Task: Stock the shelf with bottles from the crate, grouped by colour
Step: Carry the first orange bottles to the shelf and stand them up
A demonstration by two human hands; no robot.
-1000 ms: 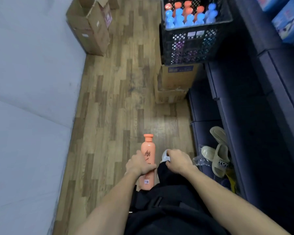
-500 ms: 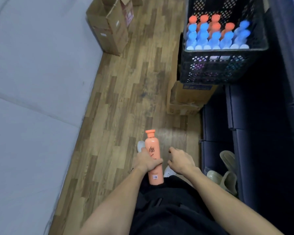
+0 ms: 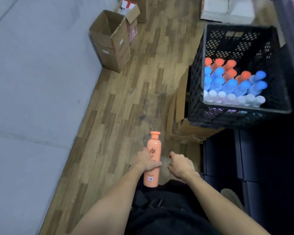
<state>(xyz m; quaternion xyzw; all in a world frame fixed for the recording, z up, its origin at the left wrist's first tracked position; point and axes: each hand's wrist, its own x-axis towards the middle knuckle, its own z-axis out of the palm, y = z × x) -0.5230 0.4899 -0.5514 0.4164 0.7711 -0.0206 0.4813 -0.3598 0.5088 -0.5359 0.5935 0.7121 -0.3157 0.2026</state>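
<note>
My left hand [image 3: 147, 161] grips an orange bottle [image 3: 152, 160] round its middle, cap pointing away from me, low in front of my body. My right hand [image 3: 180, 165] hangs just right of the bottle, fingers loosely curled, holding nothing. A black plastic crate [image 3: 200, 68] stands ahead to the right on cardboard boxes. It holds several upright bottles with orange caps [image 3: 229, 64] at the back, blue caps [image 3: 231, 83] in the middle and white caps [image 3: 231, 99] at the front.
An open cardboard box [image 3: 112, 41] stands against the grey wall [image 3: 32, 82] on the left. Flattened cardboard boxes [image 3: 180, 126] lie under the crate. A dark blue shelf unit [image 3: 261, 158] runs along the right. Wooden floor [image 3: 126, 99] stretches between wall and crate.
The view has moved toward the crate, which now looks larger and nearer. My right hand has come away from my dark clothing and hangs free. My left hand keeps its grip on the orange bottle.
</note>
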